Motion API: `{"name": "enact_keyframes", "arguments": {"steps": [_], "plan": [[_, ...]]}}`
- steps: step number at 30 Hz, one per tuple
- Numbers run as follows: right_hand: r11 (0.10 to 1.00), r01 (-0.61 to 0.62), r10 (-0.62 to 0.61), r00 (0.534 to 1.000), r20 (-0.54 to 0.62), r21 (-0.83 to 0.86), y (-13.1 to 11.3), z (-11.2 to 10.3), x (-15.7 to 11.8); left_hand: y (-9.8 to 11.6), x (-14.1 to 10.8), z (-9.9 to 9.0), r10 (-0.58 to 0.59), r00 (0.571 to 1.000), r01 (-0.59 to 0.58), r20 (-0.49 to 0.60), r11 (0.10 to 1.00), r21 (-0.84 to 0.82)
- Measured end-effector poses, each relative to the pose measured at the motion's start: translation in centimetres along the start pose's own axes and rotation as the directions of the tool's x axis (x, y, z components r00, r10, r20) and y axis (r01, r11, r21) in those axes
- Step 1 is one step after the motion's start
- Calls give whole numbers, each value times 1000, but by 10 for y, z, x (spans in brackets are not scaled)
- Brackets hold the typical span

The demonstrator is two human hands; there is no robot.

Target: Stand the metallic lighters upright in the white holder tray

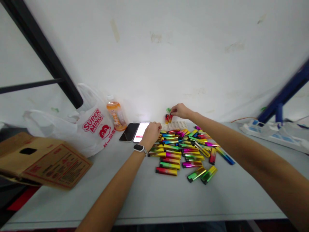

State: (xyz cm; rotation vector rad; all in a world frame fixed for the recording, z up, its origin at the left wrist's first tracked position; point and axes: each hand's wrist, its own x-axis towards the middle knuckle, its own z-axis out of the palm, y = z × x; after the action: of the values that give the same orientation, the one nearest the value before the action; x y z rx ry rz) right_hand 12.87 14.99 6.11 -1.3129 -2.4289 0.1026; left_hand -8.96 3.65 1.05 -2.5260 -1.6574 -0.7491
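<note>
My right hand (181, 111) is closed in a pinch on the top of a red and gold lighter (170, 118), which stands upright at the back of a pale tray (180, 125) with small cells. Just left of it stands a second red lighter (166, 119). My left hand (151, 133), wearing a watch on the wrist, has its fingers closed at the tray's left end; what they grip is hidden. In front of the tray lie several shiny lighters (169, 160) in red, gold, green, blue and purple, some in rough rows and others heaped.
Left of my left hand lie a dark phone (129, 132) and a phone with a lit screen (141, 130). Behind them stands an orange drink bottle (116, 114). A white plastic bag (79, 132) and a cardboard box (55, 161) sit at left; a power strip (275, 135) lies at right.
</note>
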Motion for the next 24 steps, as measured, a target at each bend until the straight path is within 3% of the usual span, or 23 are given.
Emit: {"name": "enact_keyframes", "arguments": {"steps": [5,12,18,24], "plan": [[1000,18,-18,1000,9,-15,2,1,1,-12,30,-3,9,982,-16,189,999,35],[998,-6,8,1000,29,-62,-3,4,-5,-26,53,7,73,947,-65,313,997,-36],[935,-39,49,999,18,-354,-23,3,-20,-30,64,11,117,933,-113,340,993,-30],[897,-61,79,997,23,-437,-36,17,-44,-24,62,16,139,943,-142,303,990,-13]]}}
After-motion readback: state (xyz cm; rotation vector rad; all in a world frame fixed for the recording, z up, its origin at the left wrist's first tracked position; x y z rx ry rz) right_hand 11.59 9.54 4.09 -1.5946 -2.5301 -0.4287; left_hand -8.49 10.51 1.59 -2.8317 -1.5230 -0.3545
